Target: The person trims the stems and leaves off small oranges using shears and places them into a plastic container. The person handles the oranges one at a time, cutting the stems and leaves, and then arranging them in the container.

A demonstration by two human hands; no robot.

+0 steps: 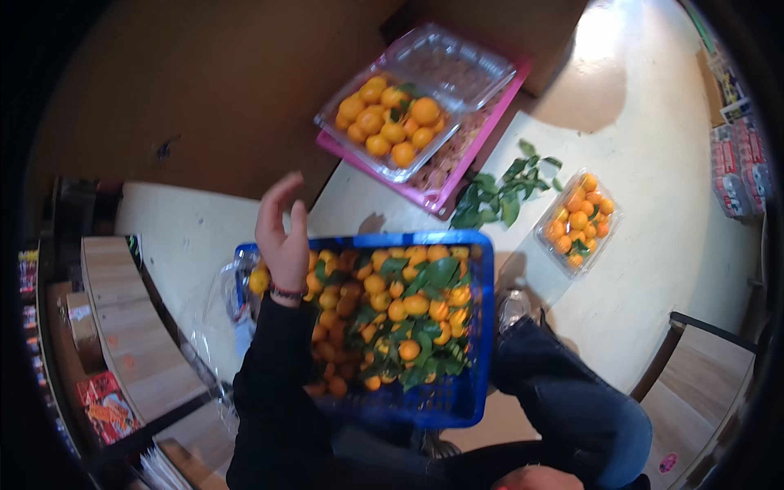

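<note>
My left hand (283, 240) is raised over the far left part of a blue plastic basket (488, 343), thumb and fingers apart and holding nothing. Mandarins (375, 284), many with green leaves (435, 274), fill much of the basket. Beyond it, an open clear plastic clamshell box (401, 174) holds more mandarins (370, 120), its lid laid back. That box rests on a pink tray (422, 199). My right hand (539, 478) shows only partly at the bottom edge, near my lap; its fingers are hidden.
A clamshell box of mandarins (579, 217) stands on the pale floor (649, 257) at right, with leafy sprigs (505, 190) beside the tray. Clear plastic wrap (211, 318) lies left of the basket. Wooden shelves (138, 306) are at left, packs of bottles (738, 165) at far right.
</note>
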